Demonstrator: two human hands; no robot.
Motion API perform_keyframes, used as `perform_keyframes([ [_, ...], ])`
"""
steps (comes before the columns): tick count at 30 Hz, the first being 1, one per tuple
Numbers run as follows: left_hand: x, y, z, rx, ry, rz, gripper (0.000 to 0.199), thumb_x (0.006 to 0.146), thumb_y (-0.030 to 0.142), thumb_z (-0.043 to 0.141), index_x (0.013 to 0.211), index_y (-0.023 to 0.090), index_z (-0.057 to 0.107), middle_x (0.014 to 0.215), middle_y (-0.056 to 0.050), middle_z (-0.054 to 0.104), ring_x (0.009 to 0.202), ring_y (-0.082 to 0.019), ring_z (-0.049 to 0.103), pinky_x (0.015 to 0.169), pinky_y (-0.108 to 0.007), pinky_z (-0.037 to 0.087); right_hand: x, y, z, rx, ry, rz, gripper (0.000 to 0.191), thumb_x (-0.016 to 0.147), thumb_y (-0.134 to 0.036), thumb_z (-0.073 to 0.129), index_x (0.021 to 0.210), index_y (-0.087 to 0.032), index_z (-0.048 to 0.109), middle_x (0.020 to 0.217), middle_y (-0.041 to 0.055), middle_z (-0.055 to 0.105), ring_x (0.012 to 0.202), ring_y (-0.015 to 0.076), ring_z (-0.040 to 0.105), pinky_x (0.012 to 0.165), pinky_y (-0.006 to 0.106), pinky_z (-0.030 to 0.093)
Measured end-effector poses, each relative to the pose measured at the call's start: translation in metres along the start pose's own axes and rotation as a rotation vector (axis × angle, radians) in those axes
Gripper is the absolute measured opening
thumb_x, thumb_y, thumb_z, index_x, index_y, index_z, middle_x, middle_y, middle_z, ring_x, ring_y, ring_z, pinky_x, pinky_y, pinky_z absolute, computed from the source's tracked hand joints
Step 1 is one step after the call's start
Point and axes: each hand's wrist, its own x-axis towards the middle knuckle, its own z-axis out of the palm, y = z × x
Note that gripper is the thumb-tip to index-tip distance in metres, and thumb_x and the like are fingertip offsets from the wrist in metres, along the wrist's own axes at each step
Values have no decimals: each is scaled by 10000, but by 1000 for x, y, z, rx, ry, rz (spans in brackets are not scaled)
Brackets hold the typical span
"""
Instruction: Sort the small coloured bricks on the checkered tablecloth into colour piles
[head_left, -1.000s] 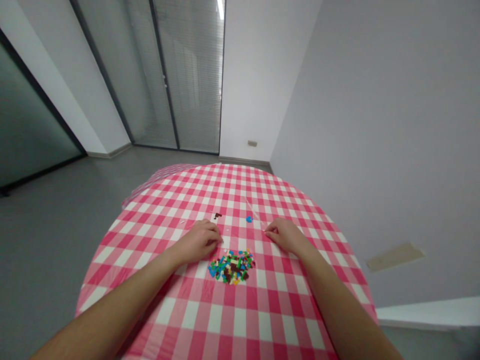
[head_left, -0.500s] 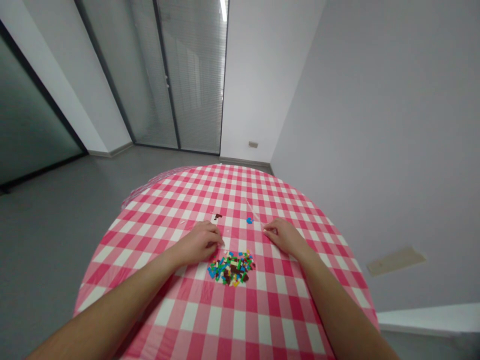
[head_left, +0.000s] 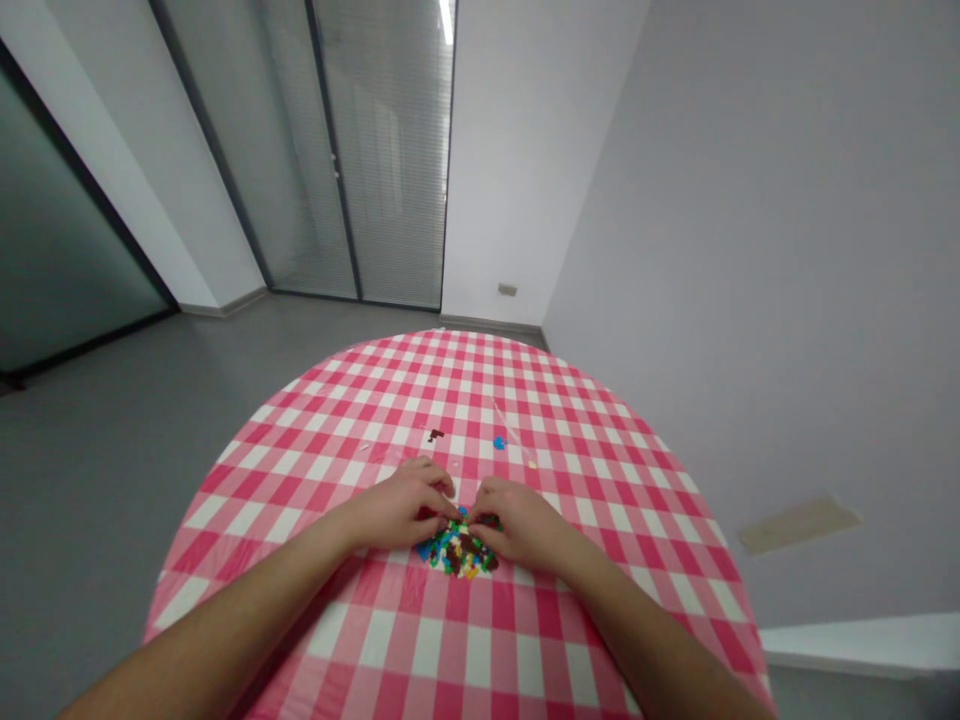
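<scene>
A pile of small toy building bricks (head_left: 459, 558) in green, blue, brown, yellow and white lies on the checked tablecloth. My left hand (head_left: 409, 508) reaches into its upper left side, fingers curled and tips low among the bricks. From the right, my right hand (head_left: 521, 522) comes over the pile with thumb and forefinger closed at its top. The fingertips of both hands are close together; whatever they hold is too small to make out. Beyond the hands are a few brown bricks (head_left: 436, 435), a blue cluster (head_left: 499, 442) and one pale yellow brick (head_left: 532, 465).
The round table wears a red and white checked cloth (head_left: 480, 640), with a crease running beyond the blue cluster. Glass doors (head_left: 390, 180) and a white wall (head_left: 517, 150) stand behind it. Another wall (head_left: 787, 300) rises close on the right.
My right hand has moved left and nearer to me, from beside the blue cluster onto the pile. A pale yellow brick now shows where it was. The left hand has shifted slightly toward the pile.
</scene>
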Motion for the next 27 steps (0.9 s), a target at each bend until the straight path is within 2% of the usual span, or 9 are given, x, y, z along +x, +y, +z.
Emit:
perform_keyframes([
  [5,0,-2,1,6,5,4,298,844,143,650,1070,291,774,1062,-46,666,1031,-236,548,938,-377,399,-1,-5,2,-56,-33,24,138,887,-200,636,934,-190,766,929,54,676,814,161,618,678,241,412],
  [11,0,2,-3,-15,22,4,207,875,148,610,979,237,765,1003,-39,683,986,-214,566,947,-371,392,-1,-7,3,-84,-49,-16,171,920,-287,624,934,-206,774,891,43,668,775,147,597,642,241,368],
  [16,0,0,-3,-38,61,-32,181,941,231,580,1008,220,748,992,-47,677,1003,-216,562,934,-357,395,0,-4,7,-51,-26,-33,142,882,-244,637,919,-209,769,899,35,686,804,148,609,662,234,374],
  [21,1,-2,-3,-46,64,-26,188,958,260,564,970,209,745,968,-42,680,973,-206,575,937,-360,391,3,-4,16,-80,-13,-49,112,828,-196,630,818,-183,741,827,38,699,743,150,597,644,238,370],
  [24,1,-2,-4,-53,64,-38,207,967,260,545,987,214,745,982,-44,681,987,-209,575,944,-367,391,3,-6,15,-73,20,-52,99,793,-168,632,732,-176,710,735,25,694,653,135,571,597,236,351],
  [27,0,-3,-5,-57,56,-49,219,974,267,534,1000,226,748,1001,-43,682,999,-213,576,948,-375,394,2,2,3,1,126,12,98,763,-137,628,726,-178,709,695,16,701,611,125,578,583,224,368],
])
